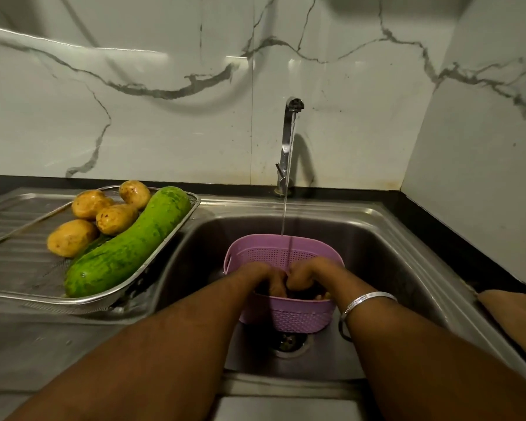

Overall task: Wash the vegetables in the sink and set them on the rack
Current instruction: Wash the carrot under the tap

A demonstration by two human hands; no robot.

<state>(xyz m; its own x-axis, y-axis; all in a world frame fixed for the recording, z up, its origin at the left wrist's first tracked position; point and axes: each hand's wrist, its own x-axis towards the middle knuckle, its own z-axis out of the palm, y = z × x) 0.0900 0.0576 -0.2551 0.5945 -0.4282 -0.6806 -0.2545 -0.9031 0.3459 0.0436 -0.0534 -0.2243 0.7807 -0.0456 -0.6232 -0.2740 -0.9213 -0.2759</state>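
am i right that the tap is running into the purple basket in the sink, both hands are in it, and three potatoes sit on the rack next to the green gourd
Not quite: the head view shows four potatoes, not three, on the rack beside the green gourd. The rest holds: the tap runs into the purple basket in the sink, and the left hand and right hand are both in it.

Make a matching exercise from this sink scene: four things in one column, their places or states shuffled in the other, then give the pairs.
Things:
1. potatoes
2. purple basket
3. tap
4. bangle

Places or states:
A. running water
B. on the right wrist
C. on the metal rack beside the long green gourd
D. in the sink, both hands reaching into it

Pairs: 1-C, 2-D, 3-A, 4-B
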